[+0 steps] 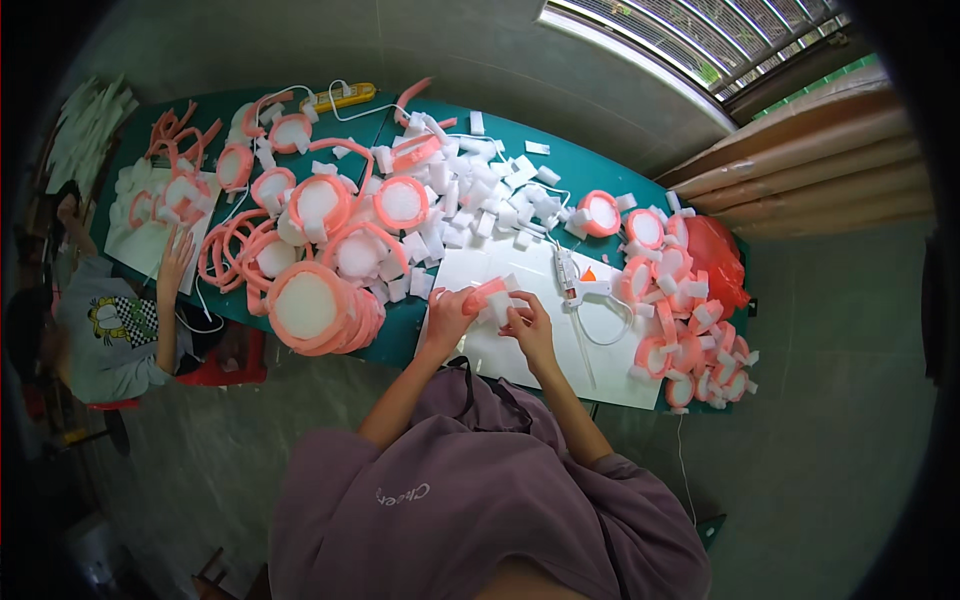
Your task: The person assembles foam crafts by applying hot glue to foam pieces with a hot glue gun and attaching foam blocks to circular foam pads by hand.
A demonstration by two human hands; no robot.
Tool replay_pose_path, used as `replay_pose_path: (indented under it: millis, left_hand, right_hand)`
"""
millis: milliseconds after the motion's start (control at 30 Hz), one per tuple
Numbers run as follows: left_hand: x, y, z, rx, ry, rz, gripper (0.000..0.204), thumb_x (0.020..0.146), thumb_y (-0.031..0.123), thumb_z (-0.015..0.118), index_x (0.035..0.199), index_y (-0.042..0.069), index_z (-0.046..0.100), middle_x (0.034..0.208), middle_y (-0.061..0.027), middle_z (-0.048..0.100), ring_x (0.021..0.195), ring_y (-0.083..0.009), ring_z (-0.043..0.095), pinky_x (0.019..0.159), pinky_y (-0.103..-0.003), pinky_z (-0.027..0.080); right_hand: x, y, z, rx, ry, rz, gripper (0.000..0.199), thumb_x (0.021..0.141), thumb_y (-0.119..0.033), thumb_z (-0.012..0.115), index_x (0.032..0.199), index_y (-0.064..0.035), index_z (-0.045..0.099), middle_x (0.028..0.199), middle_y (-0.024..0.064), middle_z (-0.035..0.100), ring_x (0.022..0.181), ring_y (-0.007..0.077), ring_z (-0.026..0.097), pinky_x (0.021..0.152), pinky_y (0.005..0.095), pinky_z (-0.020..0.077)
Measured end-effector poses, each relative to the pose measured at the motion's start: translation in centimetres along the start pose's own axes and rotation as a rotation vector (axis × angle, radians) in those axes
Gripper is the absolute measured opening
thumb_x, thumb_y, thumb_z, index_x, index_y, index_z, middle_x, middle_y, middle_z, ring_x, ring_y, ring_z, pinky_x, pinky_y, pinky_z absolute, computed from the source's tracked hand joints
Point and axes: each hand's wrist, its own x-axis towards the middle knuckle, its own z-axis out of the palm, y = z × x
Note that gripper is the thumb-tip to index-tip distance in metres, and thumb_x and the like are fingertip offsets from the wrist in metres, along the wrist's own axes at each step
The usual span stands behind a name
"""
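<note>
Near the centre of the frame we have both hands together over the white board (pixel 520 330) that lies on the green table (pixel 400 335). Our left hand (pixel 449 315) is curled around the pink foam piece (pixel 483 293), fingers closed on its left end, while our right hand (pixel 528 322) pinches a small white foam block (pixel 500 306) against it; neither hand shows any open gap, though the exact finger contact is too small to make out. We judge the step in hand to be the fitting of a white block onto the pink piece, the two being pressed together just above the board. Just right of our right hand lies the glue gun (pixel 572 278), resting on the board with its cord looping toward the lower right. To the upper left of the hands sits a heap of loose white foam blocks (pixel 470 200), and further left a stack of pink rings with white round centres (pixel 310 305), the largest of them at the table's near edge. At the right side of the frame a pile of finished-looking pink-and-white pieces (pixel 690 330) runs down the table edge. At the far left another person's hand (pixel 175 262) rests on a second white board, apart from our work. As we read it, the next move calls for a steady hold on the pink piece with the left hand, so the block seats squarely.
</note>
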Motion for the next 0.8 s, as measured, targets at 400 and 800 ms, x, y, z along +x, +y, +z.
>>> replay_pose_path:
  millis: [400, 800]
  left_hand:
    - [-0.8, -0.9, 0.6, 0.059, 0.005, 0.038, 0.034, 0.061, 0.018, 0.065, 0.091, 0.007, 0.056, 0.071, -0.0082, 0.058, 0.069, -0.0218, 0.055, 0.082, -0.038, 0.034]
    - [-0.4, -0.6, 0.3, 0.016, -0.011, 0.003, 0.031, 0.062, 0.018, 0.065, 0.09, 0.009, 0.057, 0.069, -0.009, 0.058, 0.067, -0.0229, 0.055, 0.081, -0.037, 0.035]
  right_hand:
    - [1.6, 0.8, 1.6, -0.284, 0.095, -0.153, 0.021, 0.076, -0.009, 0.055, 0.097, -0.0054, 0.052, 0.064, 0.0092, 0.058, 0.05, 0.0106, 0.055, 0.044, 0.0223, 0.0455]
    - [2.2, 1.8, 0.7, -0.441, 0.046, -0.359, 0.02, 0.076, -0.008, 0.053, 0.096, -0.0087, 0.05, 0.055, 0.0051, 0.055, 0.044, 0.008, 0.049, 0.041, 0.0217, 0.0388]
